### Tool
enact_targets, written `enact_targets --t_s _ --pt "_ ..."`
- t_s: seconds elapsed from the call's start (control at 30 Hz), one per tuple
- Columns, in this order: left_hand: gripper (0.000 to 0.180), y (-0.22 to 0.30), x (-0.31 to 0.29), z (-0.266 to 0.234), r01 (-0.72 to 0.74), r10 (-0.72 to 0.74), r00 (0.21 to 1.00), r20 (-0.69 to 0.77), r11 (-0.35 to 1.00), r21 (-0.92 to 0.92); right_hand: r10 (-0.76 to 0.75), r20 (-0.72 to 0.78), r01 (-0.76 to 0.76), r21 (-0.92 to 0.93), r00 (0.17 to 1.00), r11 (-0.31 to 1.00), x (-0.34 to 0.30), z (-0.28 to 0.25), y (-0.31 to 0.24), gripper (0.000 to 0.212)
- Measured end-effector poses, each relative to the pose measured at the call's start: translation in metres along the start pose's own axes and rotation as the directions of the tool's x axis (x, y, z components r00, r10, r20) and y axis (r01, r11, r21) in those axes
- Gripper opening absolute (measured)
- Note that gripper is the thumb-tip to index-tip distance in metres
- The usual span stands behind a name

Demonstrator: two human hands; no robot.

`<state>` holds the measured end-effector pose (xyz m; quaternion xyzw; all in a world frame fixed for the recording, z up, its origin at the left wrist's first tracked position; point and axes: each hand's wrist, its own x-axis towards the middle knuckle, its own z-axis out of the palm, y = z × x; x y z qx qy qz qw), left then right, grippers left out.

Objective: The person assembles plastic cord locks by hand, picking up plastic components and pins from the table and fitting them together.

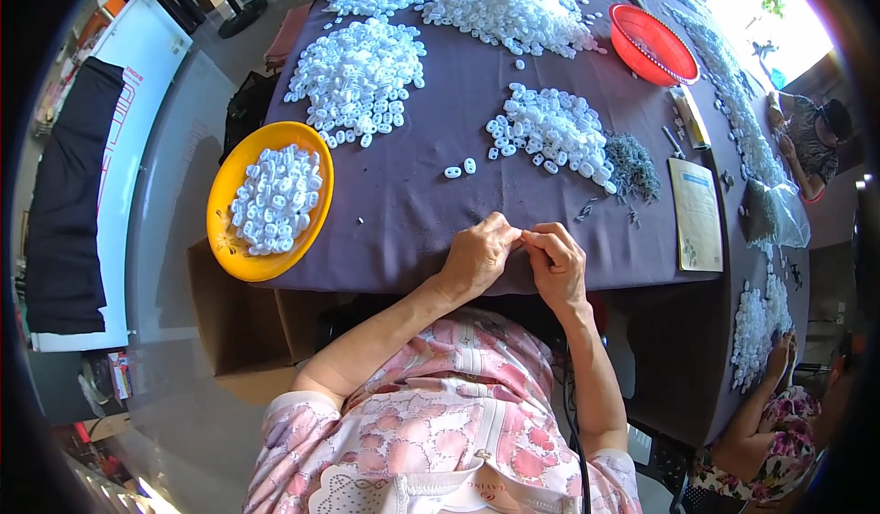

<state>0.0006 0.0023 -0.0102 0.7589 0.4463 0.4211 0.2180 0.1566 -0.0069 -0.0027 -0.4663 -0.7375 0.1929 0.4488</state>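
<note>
Just over the table's near edge, my left hand (478,256) and my right hand (557,262) meet at the fingertips. Both are closed in a pinch; whatever they hold is mostly covered by the fingers and too small to name. Beyond them lie two loose white oval plastic pieces (461,169) with holes. A pile of the same white pieces (548,129) sits farther back, and beside it on the right is a heap of small grey springs (632,166), a few of them scattered nearer my right hand.
A yellow plate (316,207) of white pieces stands at the table's left edge. Bigger white piles (357,74) lie behind. At right are a red basket (653,45) and a tan booklet (697,216). Two other people (816,143) work along the right side.
</note>
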Motion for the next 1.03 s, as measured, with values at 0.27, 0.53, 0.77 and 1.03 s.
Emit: enact_targets --t_s 0.27,0.53,0.77,1.03 --pt "0.004 -0.0014 -0.0006 0.0033 -0.002 0.001 1.000 0.012 0.995 0.104 -0.045 -0.021 0.043 -0.059 0.999 0.997 -0.0004 0.0034 0.0018 0.016" --pt "0.006 -0.0007 -0.0008 0.0016 -0.005 0.005 1.000 0.010 0.997 0.072 0.028 -0.011 -0.028 -0.006 1.000 1.000 -0.0026 0.0032 0.0020 0.013" --pt "0.007 0.0023 0.0017 0.0023 -0.017 0.016 1.000 0.020 0.997 0.078 0.035 -0.031 -0.035 0.020 0.999 0.999 -0.0029 0.0036 0.0033 0.009" --pt "0.007 0.0017 0.0007 0.0026 -0.031 0.026 0.999 0.037 0.989 0.144 -0.031 -0.022 0.029 -0.051 0.999 0.998 -0.0020 0.0049 0.0045 0.011"
